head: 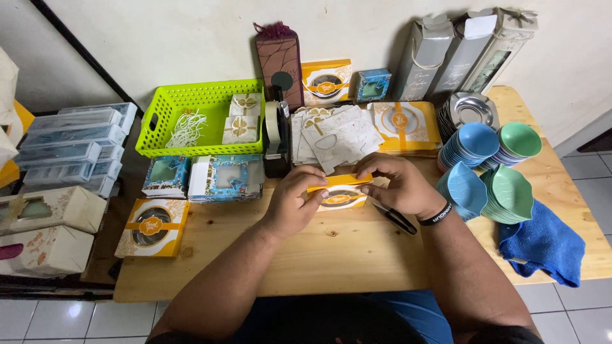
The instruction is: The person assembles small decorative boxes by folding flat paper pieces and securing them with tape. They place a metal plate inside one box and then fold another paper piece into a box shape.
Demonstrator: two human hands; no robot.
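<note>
Both hands grip orange box (338,194) just above table (331,255) centre: L hand (294,200) on left end, R hand (396,185) on right. Long axis runs left-right, window side faces up.

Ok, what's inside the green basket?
The green basket holds a loose heap of white strips on its left and small cream cards with gold clovers on its right. Whatever lies beneath them is covered.
</note>
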